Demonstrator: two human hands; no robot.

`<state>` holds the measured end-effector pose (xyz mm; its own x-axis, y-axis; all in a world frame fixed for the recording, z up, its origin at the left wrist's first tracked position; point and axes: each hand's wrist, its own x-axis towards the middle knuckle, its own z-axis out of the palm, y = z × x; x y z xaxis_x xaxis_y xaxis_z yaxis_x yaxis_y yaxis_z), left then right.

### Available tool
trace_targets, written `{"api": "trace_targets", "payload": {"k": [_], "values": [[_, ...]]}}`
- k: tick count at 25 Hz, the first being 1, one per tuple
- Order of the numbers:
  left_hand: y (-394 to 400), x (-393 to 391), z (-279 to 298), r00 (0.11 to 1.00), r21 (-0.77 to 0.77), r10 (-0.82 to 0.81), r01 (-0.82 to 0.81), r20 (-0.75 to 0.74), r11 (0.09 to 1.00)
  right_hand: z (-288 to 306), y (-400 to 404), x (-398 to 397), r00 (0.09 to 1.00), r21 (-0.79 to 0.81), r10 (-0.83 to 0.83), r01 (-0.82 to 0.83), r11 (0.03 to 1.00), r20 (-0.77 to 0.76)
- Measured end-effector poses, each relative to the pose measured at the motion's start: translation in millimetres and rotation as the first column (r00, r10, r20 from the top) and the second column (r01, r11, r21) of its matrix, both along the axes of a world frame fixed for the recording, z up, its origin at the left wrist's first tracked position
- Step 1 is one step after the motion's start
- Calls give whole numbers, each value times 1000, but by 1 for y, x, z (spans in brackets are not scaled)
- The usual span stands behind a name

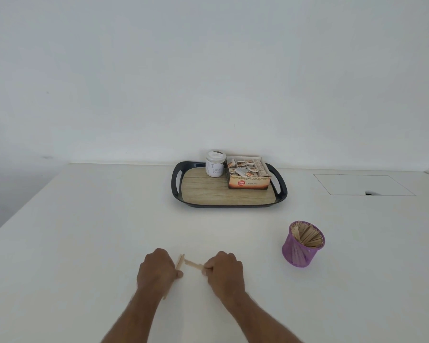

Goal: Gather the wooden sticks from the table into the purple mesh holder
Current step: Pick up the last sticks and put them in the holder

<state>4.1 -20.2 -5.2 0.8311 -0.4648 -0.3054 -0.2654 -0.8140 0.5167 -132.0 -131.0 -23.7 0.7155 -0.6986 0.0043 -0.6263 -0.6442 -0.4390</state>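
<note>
Reaching in from the 6 o'clock edge, both forearms meet low on the white table (84, 219), which lies bare and wide toward 9 o'clock, up to its left edge. The left hand (154, 271) has its fingers closed around a wooden stick (179, 262) whose long axis runs from about 1 o'clock down to 7 o'clock, its lower end showing below the wrist. The right hand (224, 269) pinches a second stick (193, 264) that lies nearly level, pointing toward 10 o'clock, its tip just beside the first stick. At 3 o'clock of the hands, well apart, the purple mesh holder (301, 253) stands upright, packed with more sticks standing on end. Farther off at 12 o'clock, a dark tray (177, 186) with a wood-look floor carries a white jar (215, 164) and, just beside it, an open box of tea sachets (248, 175), near the table's far edge by the wall.
</note>
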Motion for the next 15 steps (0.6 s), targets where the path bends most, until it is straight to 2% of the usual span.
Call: {"api": "trace_targets", "payload": {"k": [10,15], "values": [[-15,-4,-4,987,140,-134,121,88,983,-17,-6,-11,994,-285,65,-86,955,-84],[-17,-12,-7,951,208,-278,247,133,946,-14,-12,-10,987,-205,30,-63,977,-161]]}}
